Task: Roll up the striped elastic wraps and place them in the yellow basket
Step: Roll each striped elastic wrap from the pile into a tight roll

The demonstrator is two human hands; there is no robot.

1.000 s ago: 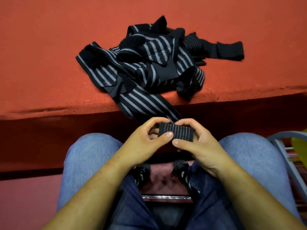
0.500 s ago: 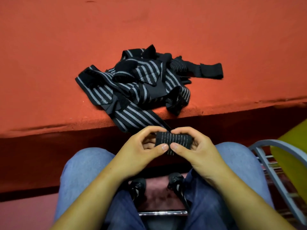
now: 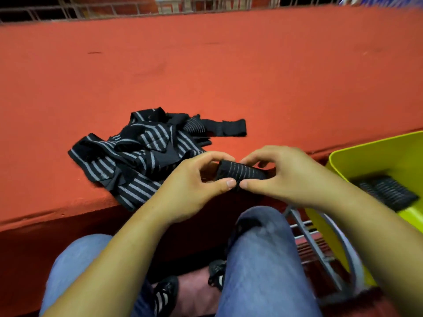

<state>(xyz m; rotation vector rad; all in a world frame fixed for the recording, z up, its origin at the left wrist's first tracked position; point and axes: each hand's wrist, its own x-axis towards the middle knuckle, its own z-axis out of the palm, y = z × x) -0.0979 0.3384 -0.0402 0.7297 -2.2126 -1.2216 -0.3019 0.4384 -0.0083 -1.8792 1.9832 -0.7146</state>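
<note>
Red ledge [image 3: 229,76] bears a loose pile of striped wraps [image 3: 142,156]; before it, left hand [image 3: 190,191] and right hand [image 3: 283,177] both pinch a rolled wrap [image 3: 242,173], now shifted rightward near the newly visible yellow basket [image 3: 377,152], so placing it likely comes next.

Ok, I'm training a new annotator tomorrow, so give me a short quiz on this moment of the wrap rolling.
1. True or false: the left hand and the right hand both pinch the rolled wrap.
2. Where does the yellow basket stand? A) on the person's right B) on the person's left C) on the person's lap
3. Fill in: the pile of loose wraps lies at the near edge of the ____ ledge.

Key: 1 true; 2 A; 3 red.
</note>
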